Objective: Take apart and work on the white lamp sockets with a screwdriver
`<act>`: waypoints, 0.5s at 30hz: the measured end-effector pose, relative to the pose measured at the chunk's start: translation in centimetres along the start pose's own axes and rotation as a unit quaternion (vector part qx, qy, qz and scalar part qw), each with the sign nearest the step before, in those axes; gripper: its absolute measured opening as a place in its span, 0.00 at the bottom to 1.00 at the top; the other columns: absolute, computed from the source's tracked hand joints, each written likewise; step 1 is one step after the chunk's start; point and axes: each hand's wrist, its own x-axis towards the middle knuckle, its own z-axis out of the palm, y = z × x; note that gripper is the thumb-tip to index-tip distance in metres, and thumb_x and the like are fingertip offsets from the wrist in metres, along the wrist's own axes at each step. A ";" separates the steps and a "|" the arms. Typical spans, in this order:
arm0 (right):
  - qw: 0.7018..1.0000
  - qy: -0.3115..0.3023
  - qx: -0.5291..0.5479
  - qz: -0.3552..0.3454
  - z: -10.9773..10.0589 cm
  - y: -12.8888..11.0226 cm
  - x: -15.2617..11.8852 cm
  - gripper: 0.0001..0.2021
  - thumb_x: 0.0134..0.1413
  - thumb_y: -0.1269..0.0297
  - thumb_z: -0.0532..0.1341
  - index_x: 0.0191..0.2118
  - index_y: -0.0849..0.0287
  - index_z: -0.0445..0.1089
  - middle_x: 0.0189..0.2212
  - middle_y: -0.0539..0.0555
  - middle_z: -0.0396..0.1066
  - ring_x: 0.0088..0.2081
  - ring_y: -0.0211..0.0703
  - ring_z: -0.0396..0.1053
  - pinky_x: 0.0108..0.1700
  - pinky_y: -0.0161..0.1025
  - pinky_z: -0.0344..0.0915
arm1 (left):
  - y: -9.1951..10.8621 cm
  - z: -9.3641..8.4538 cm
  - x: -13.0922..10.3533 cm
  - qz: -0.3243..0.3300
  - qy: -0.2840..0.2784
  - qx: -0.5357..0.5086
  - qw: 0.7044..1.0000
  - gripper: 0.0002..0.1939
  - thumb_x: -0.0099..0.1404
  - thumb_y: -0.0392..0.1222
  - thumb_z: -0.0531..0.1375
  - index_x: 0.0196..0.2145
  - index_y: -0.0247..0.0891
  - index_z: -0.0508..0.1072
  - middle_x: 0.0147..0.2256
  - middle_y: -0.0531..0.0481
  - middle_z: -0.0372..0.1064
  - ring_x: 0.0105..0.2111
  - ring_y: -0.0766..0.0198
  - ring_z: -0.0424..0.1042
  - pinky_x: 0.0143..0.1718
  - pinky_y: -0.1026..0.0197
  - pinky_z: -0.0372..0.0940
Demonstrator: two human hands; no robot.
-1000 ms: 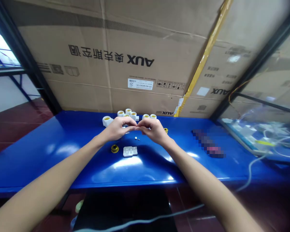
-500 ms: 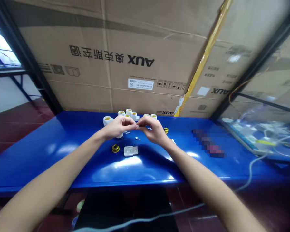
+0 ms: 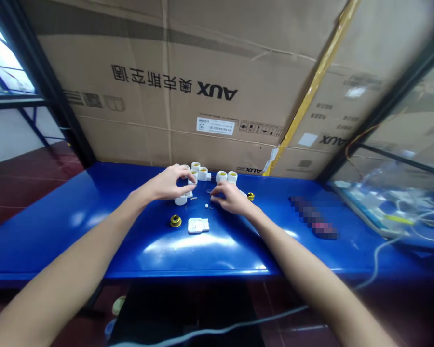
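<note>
My left hand (image 3: 172, 183) is open among the white round cup-shaped parts (image 3: 203, 172). Its thumb and fingers are apart, close to a white cup, and whether they touch it I cannot tell. My right hand (image 3: 232, 197) hovers low over the table, fingers bent and slightly parted, with no held thing visible. Near its fingertips lie a small white round piece (image 3: 206, 206) and thin pin-like bits (image 3: 211, 208). Closer to me rest a flat white plastic piece (image 3: 198, 225) and a yellow-and-black ring-shaped part (image 3: 175, 220).
The blue table (image 3: 75, 231) backs onto a large cardboard box (image 3: 159, 120). Another yellow ring-shaped part (image 3: 250, 196) sits right of my right hand. A blurred-out dark object (image 3: 313, 217) lies farther right. A pale cable (image 3: 376, 255) hangs over the right side.
My hands were together with fingertips pinched on a tiny white piece. They have parted: the left went toward the white cups, the right moved slightly right and down to the table.
</note>
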 end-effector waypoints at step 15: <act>0.991 0.029 -0.011 -0.129 1.3 -3.8 0.4 0.09 0.71 0.73 0.63 0.46 0.59 0.83 0.40 0.59 0.81 0.43 0.49 0.74 0.48 0.45 0.69 | 0.1 -1.3 0.3 -0.126 0.016 -0.103 0.987 0.21 0.55 0.56 0.75 0.40 0.40 0.87 0.38 0.47 0.84 0.35 0.54 0.79 0.36 0.59 0.68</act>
